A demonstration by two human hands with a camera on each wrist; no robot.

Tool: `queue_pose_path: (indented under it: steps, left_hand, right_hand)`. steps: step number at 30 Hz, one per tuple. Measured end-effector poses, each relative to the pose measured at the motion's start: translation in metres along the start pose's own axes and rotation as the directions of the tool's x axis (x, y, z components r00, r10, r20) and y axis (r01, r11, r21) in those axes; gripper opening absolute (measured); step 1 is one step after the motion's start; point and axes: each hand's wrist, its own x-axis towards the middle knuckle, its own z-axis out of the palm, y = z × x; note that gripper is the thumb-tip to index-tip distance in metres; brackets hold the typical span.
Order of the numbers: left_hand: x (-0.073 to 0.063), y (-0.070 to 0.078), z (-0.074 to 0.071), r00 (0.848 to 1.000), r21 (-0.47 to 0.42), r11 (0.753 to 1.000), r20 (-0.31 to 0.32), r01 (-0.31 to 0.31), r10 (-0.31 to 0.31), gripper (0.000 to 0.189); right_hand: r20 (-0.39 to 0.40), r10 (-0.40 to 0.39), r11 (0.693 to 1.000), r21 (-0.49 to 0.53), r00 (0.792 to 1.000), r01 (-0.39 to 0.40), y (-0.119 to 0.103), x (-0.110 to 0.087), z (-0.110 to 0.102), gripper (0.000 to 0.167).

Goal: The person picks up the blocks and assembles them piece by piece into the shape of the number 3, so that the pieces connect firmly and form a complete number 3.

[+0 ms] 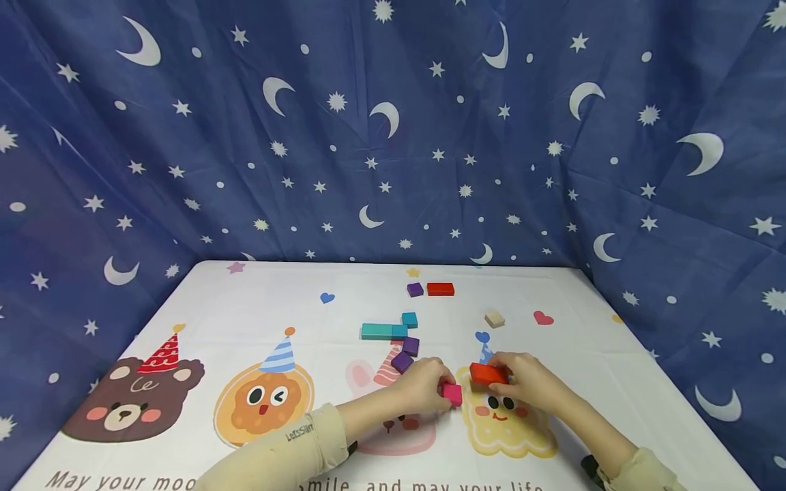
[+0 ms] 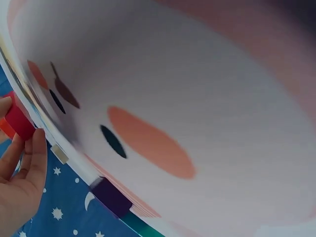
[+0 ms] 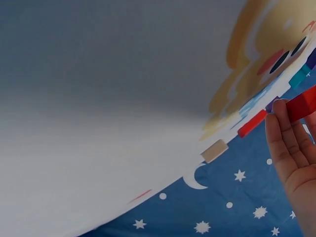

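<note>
A small pink-red cube-like block (image 1: 452,395) is pinched by the fingers of the left hand (image 1: 422,386), while a longer bright red rectangular block (image 1: 488,374) is gripped by the fingers of the right hand (image 1: 527,382). Both sets of fingers are narrowed onto their blocks, which are held near each other at the white printed bench (image 1: 245,300), with a slight gap seen from the head view; whether either is rested on the surface cannot be told.

The step in hand is judged to be the handling of these two blocks together, neither yet released. For the next move, steady pinches and level wrists seem to be called for. Care also seems needed near the dark purple block (image 1: 402,361) just beyond the left hand, which could be nudged.
</note>
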Motion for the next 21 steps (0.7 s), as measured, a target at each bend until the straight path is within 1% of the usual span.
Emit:
queue_pose_path:
  steps: [2,6,9,12,15,18,21]
  left_hand:
    - [-0.003,-0.003,-0.003,1.000,-0.009,1.000,0.006,-0.001,0.001,0.026]
    - [-0.009,-0.006,-0.008,1.000,-0.038,0.999,0.008,0.000,0.000,0.027]
    - [-0.014,-0.008,-0.012,1.000,-0.057,0.998,-0.004,0.002,-0.002,0.028]
    - [-0.018,-0.012,-0.016,1.000,-0.081,0.997,-0.011,0.010,-0.011,0.030]
    - [-0.024,-0.017,-0.019,1.000,-0.108,0.994,-0.013,0.020,-0.022,0.029]
    - [-0.030,-0.023,-0.022,0.999,-0.128,0.991,-0.022,0.025,-0.028,0.027]
    - [-0.036,-0.028,-0.028,0.999,-0.121,0.992,-0.036,0.035,-0.039,0.027]
  right_hand:
    - [0.002,-0.024,1.000,-0.001,1.000,0.024,-0.001,0.000,0.001,0.029]
    - [-0.007,-0.033,0.999,0.007,0.999,0.033,-0.002,0.002,0.003,0.029]
    - [-0.043,-0.033,0.999,0.019,0.999,0.034,-0.005,0.004,0.005,0.029]
    - [-0.085,-0.059,0.998,0.022,0.995,0.061,-0.010,0.008,0.006,0.030]
    - [-0.107,-0.088,0.996,0.021,0.990,0.090,-0.016,0.011,0.008,0.029]
    - [-0.107,-0.113,0.993,0.007,0.988,0.115,-0.023,0.015,0.010,0.028]
    - [-0.099,-0.138,0.990,-0.006,0.986,0.138,-0.030,0.019,0.011,0.027]
